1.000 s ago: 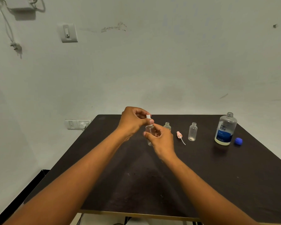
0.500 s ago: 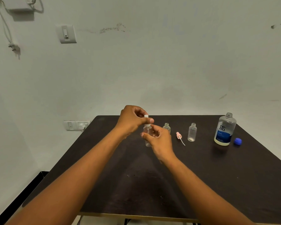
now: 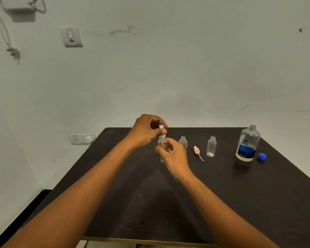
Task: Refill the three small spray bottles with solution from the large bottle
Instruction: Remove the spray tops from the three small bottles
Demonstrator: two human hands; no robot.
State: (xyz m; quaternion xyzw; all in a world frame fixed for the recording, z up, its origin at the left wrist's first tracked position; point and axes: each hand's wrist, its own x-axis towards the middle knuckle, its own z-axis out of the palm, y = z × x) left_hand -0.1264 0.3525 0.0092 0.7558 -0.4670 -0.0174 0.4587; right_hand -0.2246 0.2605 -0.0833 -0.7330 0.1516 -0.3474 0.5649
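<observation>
My right hand (image 3: 174, 156) grips a small clear spray bottle (image 3: 162, 145) upright above the dark table (image 3: 222, 203). My left hand (image 3: 145, 130) pinches its white spray head (image 3: 161, 131), which sits just above the bottle's neck. Two other small clear bottles, one (image 3: 183, 141) partly behind my right hand and one (image 3: 211, 146) further right, stand uncapped on the table. A pink spray head (image 3: 197, 151) with its tube lies between them. The large bottle (image 3: 247, 144) with a blue label stands uncapped at the right, its blue cap (image 3: 261, 156) beside it.
The table's back edge meets a white wall. A wall socket (image 3: 83, 138) sits left of the table. The table's near edge (image 3: 150, 241) runs under my forearms.
The view has shifted slightly. My left hand has lifted the white spray head a little higher off the bottle's neck; my right hand keeps the bottle steady.
</observation>
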